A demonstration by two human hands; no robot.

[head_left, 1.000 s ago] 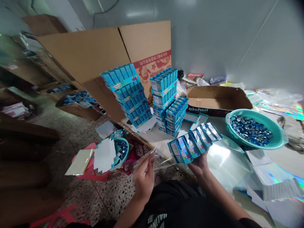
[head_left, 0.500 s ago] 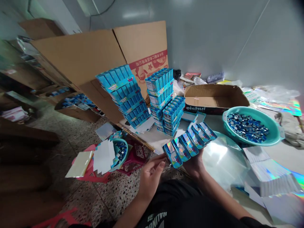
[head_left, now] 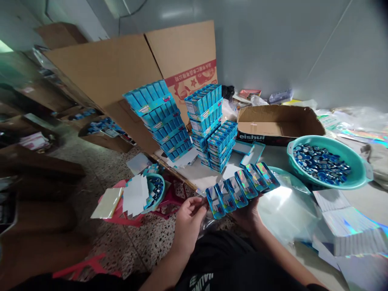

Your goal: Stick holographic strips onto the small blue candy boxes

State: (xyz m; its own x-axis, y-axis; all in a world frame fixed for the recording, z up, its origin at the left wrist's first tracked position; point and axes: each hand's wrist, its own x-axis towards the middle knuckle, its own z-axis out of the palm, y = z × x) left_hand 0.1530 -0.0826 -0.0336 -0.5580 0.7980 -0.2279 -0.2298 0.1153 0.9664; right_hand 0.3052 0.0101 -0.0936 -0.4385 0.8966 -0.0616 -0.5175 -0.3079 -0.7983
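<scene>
A row of several small blue boxes (head_left: 241, 190) with shiny fronts is held out before my body, tilted up to the right. My right hand (head_left: 247, 215) grips the row from below, most of its fingers hidden behind the boxes. At the row's left end my left hand (head_left: 189, 218) is closed, thumb against fingers, pinching clear plastic film (head_left: 209, 222) that hangs under the boxes. Just beyond, stacks of packed blue boxes (head_left: 222, 145) stand on the table, with a taller leaning stack (head_left: 160, 121) to their left.
At right stand a turquoise basin (head_left: 362, 173) of small blue-and-silver pieces and a pile of white cards (head_left: 348, 226). Clear plastic sheets (head_left: 285, 214) lie nearer. An open carton (head_left: 279, 121) sits behind. On the left, a red stool (head_left: 133, 220) bears cards and another basin (head_left: 162, 194).
The row of boxes has tipped a little, its left end lower. My left hand has shifted slightly left and down, and more clear film shows below the row.
</scene>
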